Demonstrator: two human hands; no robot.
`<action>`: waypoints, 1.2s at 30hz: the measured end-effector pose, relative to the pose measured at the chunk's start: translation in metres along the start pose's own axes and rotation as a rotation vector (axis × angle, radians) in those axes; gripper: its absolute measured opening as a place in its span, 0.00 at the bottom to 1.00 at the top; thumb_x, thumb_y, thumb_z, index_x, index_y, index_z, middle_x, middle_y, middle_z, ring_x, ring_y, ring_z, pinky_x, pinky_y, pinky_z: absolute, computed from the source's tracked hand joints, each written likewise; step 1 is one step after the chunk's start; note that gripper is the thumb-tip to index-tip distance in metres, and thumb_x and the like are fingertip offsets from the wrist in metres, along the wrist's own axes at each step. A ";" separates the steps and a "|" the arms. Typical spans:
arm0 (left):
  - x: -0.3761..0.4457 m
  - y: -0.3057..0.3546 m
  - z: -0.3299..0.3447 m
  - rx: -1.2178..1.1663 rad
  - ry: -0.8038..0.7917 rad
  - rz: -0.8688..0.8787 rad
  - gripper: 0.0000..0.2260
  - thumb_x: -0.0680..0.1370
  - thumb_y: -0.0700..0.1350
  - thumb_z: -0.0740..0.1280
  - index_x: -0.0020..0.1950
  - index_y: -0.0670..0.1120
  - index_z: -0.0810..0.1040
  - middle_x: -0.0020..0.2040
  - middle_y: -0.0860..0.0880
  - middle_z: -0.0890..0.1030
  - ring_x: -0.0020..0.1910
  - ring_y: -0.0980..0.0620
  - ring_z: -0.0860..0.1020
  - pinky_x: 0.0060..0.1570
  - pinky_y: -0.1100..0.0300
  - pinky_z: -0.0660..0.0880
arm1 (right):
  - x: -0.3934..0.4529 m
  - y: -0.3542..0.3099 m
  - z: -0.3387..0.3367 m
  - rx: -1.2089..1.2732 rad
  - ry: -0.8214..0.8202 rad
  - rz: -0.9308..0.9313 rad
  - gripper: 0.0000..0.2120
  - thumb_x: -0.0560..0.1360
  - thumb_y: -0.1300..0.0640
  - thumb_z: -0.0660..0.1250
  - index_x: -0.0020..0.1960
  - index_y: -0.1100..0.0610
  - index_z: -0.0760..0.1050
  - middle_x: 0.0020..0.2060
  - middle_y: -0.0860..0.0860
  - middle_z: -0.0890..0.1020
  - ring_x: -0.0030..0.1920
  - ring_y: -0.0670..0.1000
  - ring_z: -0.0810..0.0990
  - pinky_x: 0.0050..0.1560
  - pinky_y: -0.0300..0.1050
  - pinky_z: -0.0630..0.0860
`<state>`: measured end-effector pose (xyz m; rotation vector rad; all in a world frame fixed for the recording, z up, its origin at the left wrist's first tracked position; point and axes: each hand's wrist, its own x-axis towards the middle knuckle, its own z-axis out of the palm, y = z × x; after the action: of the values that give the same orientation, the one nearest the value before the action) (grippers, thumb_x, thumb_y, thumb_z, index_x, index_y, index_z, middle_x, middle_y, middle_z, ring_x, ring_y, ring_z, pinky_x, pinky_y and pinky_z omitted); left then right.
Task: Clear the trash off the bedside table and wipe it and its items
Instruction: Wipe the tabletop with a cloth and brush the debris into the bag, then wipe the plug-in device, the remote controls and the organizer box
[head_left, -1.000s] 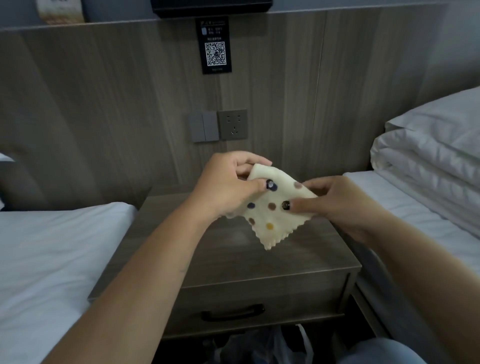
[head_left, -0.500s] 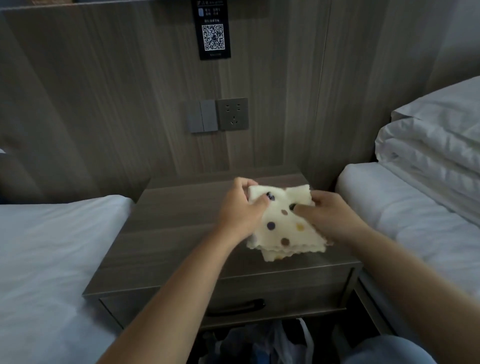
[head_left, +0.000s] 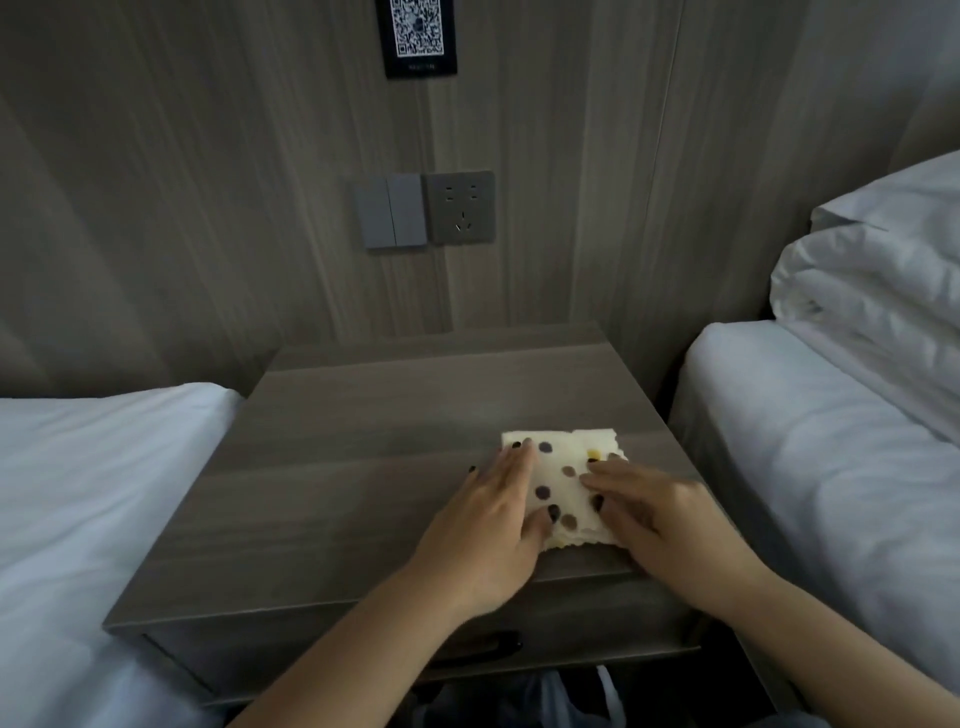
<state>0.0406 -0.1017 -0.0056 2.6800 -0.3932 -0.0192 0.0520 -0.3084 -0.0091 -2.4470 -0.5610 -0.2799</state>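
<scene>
A folded cream cloth with coloured dots (head_left: 563, 478) lies flat on the right front part of the grey wooden bedside table (head_left: 363, 467). My left hand (head_left: 493, 530) rests palm-down on the cloth's left edge, fingers stretched out and the thumb lying over the cloth. My right hand (head_left: 660, 519) presses flat on its right side with the fingers extended. Neither hand curls around the cloth. Apart from the cloth and my hands, the tabletop shows no other items.
A white bed (head_left: 93, 493) borders the table on the left, and another (head_left: 831, 441) on the right carries a folded duvet (head_left: 872, 291). Wall switches and a socket (head_left: 460, 208) sit above the table. Below the drawer handle (head_left: 498, 644) lies a plastic bag (head_left: 550, 701).
Both hands brought the cloth down from mid-air, folded it and laid it on the tabletop; they now lie flat on it. The view has tilted downward.
</scene>
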 end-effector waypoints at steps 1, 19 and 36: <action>0.003 -0.001 -0.008 -0.007 -0.003 -0.010 0.31 0.82 0.59 0.53 0.78 0.56 0.38 0.80 0.57 0.43 0.75 0.60 0.43 0.67 0.61 0.43 | 0.004 -0.002 -0.006 0.020 -0.001 -0.015 0.15 0.76 0.60 0.68 0.62 0.49 0.79 0.63 0.45 0.78 0.66 0.42 0.73 0.65 0.25 0.61; 0.098 0.025 -0.350 0.126 0.654 0.194 0.32 0.77 0.47 0.68 0.77 0.47 0.57 0.74 0.47 0.67 0.71 0.49 0.66 0.59 0.67 0.59 | 0.255 -0.176 -0.219 -0.599 0.442 -0.411 0.25 0.74 0.53 0.68 0.70 0.54 0.69 0.73 0.51 0.65 0.74 0.52 0.60 0.72 0.49 0.62; 0.219 0.006 -0.440 0.631 0.801 -0.124 0.53 0.70 0.47 0.75 0.79 0.47 0.37 0.79 0.43 0.47 0.78 0.40 0.43 0.70 0.30 0.52 | 0.406 -0.195 -0.235 -0.920 0.563 -0.204 0.54 0.69 0.55 0.74 0.78 0.50 0.35 0.74 0.58 0.57 0.74 0.62 0.57 0.71 0.67 0.56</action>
<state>0.2823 0.0142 0.4061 2.9795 0.0449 1.2808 0.3081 -0.1755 0.4093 -2.9237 -0.4796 -1.5403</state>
